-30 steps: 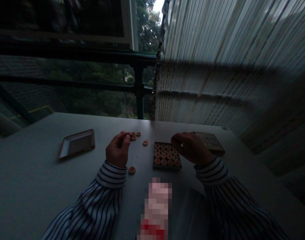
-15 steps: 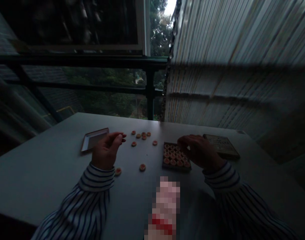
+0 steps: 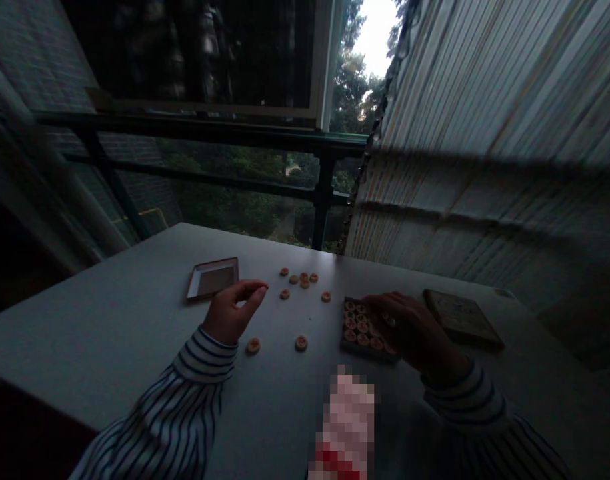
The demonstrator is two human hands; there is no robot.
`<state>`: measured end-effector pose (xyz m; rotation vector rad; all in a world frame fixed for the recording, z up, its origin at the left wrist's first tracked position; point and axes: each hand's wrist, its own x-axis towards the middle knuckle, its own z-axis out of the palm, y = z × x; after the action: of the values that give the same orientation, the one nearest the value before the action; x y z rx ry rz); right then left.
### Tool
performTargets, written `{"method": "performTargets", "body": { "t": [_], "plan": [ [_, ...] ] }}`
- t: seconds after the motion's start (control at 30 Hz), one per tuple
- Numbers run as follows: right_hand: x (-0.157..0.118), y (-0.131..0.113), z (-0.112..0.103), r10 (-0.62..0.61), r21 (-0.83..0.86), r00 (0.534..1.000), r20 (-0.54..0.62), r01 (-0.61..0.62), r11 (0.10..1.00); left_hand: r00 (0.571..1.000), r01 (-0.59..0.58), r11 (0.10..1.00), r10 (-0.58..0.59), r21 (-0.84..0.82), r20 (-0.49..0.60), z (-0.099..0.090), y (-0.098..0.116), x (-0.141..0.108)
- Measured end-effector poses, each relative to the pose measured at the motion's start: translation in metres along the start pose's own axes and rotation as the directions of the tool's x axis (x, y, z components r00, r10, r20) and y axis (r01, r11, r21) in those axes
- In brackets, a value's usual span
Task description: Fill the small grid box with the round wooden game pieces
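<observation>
My left hand (image 3: pixel 236 312) is held above the table, thumb and fingertips pinched together, with no piece visible between them. My right hand (image 3: pixel 412 333) hovers with bent fingers over the right side of an open box (image 3: pixel 367 350) filled with rows of round Chinese chess pieces (image 3: pixel 363 339). A small pale spot shows beneath its fingers; what they hold, if anything, is hidden. Two loose pieces, a left one (image 3: pixel 253 345) and a right one (image 3: pixel 301 343), lie nearer me. Several others (image 3: pixel 304 277) lie scattered farther back.
An upturned shallow lid (image 3: pixel 199 298) lies behind my left hand on the white table (image 3: pixel 149 327). A flat patterned box or board (image 3: pixel 463 319) lies at the right. Pixelation hides something pinkish at the front. Beyond the table are a railing (image 3: pixel 209 175) and a striped curtain (image 3: pixel 435 133).
The view has turned left and tilted, so everything sits farther right. My left hand stays pinched, and my right hand now covers more of the box's right side.
</observation>
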<state>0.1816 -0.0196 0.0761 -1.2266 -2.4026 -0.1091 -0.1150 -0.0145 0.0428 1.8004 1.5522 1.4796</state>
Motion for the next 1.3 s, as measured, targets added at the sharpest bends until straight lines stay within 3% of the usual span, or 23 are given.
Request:
{"method": "performTargets", "body": {
  "t": [0.13, 0.27, 0.4, 0.73, 1.03, 1.3],
  "plan": [
    [0.004, -0.013, 0.007, -0.021, 0.053, 0.999, 0.044, 0.019, 0.998, 0.990, -0.095, 0.988, 0.081, 0.119, 0.118, -0.006, -0.016, -0.016],
    [0.011, -0.029, 0.016, -0.054, 0.062, 0.996, 0.073, 0.050, 0.997, 0.938, -0.287, 0.941, 0.237, 0.180, 0.255, -0.013, -0.034, -0.026],
    [0.019, -0.043, 0.022, -0.123, 0.063, 0.986, 0.115, 0.116, 0.991, 0.889, -0.423, 0.887, 0.367, 0.183, 0.275, -0.012, -0.055, -0.032],
    [0.035, -0.079, 0.040, -0.216, 0.041, 0.913, 0.347, 0.215, 0.976, 0.892, -0.429, 0.881, 0.378, 0.201, 0.248, -0.003, -0.076, -0.049],
    [0.031, -0.087, 0.081, -0.224, 0.096, 0.943, 0.244, 0.207, 0.974, 0.912, -0.389, 0.895, 0.341, 0.219, 0.227, -0.003, -0.084, -0.058],
    [0.027, -0.084, 0.098, -0.256, 0.129, 0.913, 0.317, 0.226, 0.966, 0.910, -0.395, 0.881, 0.337, 0.261, 0.243, -0.002, -0.090, -0.058]
  ]
}}
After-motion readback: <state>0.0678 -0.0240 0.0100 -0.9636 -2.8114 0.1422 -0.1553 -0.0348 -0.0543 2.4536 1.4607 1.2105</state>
